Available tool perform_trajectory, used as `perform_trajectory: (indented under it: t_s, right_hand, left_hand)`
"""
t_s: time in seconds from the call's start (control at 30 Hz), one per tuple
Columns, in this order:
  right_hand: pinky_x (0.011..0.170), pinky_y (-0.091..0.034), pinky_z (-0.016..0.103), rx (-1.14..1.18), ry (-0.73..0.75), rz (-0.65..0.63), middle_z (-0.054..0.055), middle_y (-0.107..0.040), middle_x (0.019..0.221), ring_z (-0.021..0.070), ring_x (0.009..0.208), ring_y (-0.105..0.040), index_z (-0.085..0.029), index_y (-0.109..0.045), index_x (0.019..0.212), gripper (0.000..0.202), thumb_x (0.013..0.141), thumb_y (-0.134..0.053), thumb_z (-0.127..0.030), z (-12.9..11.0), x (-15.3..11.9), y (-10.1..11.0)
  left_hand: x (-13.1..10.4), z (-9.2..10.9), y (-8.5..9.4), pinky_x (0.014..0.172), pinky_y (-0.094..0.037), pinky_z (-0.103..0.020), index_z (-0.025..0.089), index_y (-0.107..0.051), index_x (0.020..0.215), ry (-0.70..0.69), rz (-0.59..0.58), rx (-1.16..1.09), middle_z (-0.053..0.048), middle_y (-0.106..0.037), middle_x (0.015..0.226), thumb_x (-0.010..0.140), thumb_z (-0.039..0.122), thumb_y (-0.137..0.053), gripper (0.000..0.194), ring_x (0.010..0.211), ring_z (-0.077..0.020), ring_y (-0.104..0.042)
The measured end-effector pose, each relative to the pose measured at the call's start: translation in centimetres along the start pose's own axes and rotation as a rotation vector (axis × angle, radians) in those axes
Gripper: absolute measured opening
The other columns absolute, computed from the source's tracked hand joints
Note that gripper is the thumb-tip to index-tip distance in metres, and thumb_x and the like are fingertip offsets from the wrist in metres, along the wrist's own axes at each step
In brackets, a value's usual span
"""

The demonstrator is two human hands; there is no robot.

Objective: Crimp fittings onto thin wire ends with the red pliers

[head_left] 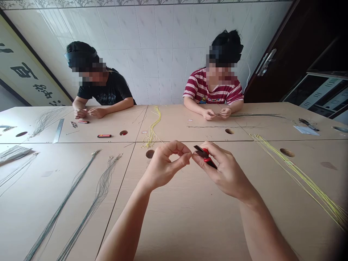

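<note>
Gripping pliers (201, 152); hole (121, 132) possibly holding scrap (124, 134).

Both bare forearms, left (127, 221) and right (261, 217), go inward over the worktop (187, 224) toward its far edge. The left hand (169, 165) bends its fingers into a rounded arch, and its thumb meets the index finger in a pinch. The right hand (227, 172) is curled in a grip, its fingertips just beside the left ones.
</note>
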State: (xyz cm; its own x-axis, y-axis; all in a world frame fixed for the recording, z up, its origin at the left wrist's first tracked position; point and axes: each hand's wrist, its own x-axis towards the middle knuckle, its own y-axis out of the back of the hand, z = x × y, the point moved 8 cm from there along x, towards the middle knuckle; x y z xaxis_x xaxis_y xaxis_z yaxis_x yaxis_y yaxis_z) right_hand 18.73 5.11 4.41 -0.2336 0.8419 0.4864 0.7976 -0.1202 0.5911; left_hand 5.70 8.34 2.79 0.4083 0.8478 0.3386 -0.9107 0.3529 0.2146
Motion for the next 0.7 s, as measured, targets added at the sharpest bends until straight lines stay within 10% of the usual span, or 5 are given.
perform_trajectory:
  t_s: [0.7]
  right_hand:
    - [0.066, -0.041, 0.027, -0.032, 0.015, 0.017, -0.001, -0.053, 0.074, 0.0153, 0.073, -0.052, -0.023, -0.050, 0.082, 0.011, 0.093, -0.054, -0.022, 0.14, 0.02, 0.11]
  left_hand:
    - [0.23, -0.55, 0.05, 0.070, -0.048, -0.027, 0.017, -0.062, 0.081, 0.021, 0.004, -0.015, -0.002, -0.067, 0.076, 0.088, 0.029, -0.063, 0.014, 0.074, -0.0132, -0.062]
